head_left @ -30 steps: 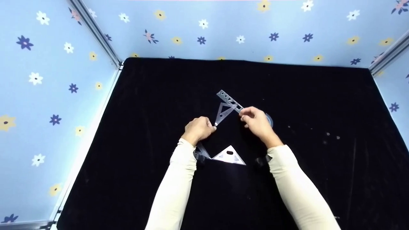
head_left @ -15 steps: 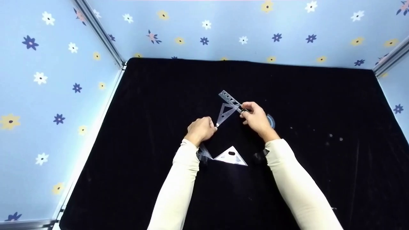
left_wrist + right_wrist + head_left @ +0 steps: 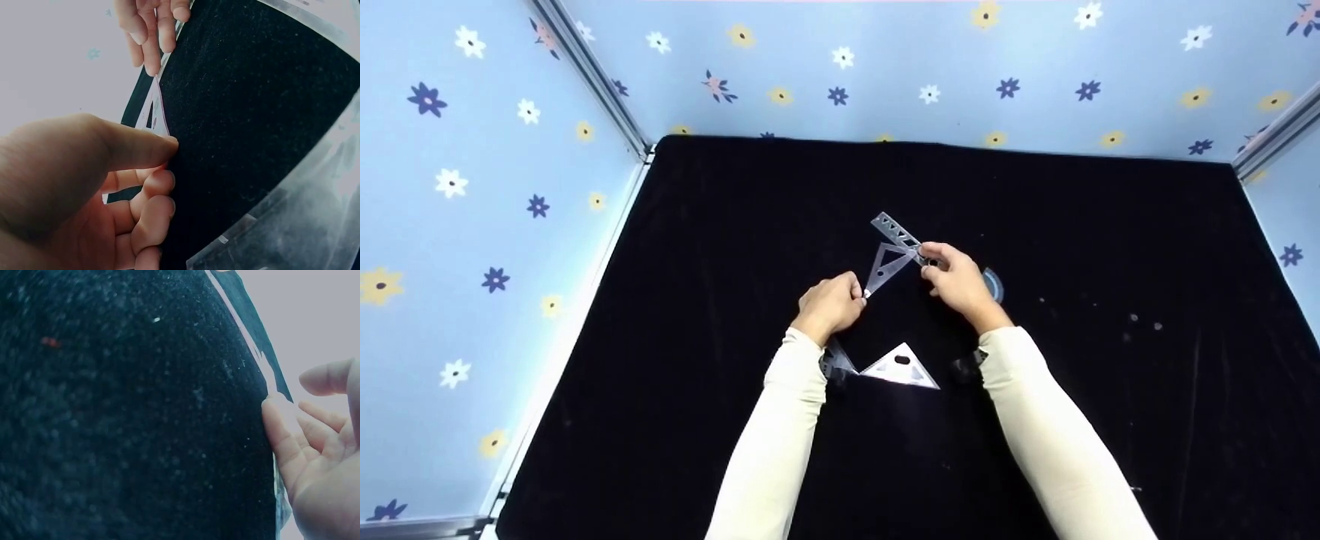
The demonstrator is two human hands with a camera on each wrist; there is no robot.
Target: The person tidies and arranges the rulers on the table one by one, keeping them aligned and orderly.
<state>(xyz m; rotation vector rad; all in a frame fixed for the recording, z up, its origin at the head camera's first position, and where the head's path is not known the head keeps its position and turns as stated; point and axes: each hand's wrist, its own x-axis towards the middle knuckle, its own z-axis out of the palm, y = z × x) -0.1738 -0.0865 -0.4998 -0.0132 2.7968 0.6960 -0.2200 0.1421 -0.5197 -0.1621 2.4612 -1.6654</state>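
On the black tabletop, the left hand pinches the near corner of a clear set square; the thumb covers that tip. Its far corner overlaps a cut-out ruler, though which lies uppermost is unclear. The right hand, thumb spread from fingers, touches and hides the ruler's near end. A protractor shows only partly beyond it. Nearer, a slotted triangle lies beside another triangle, mostly hidden by the left wrist.
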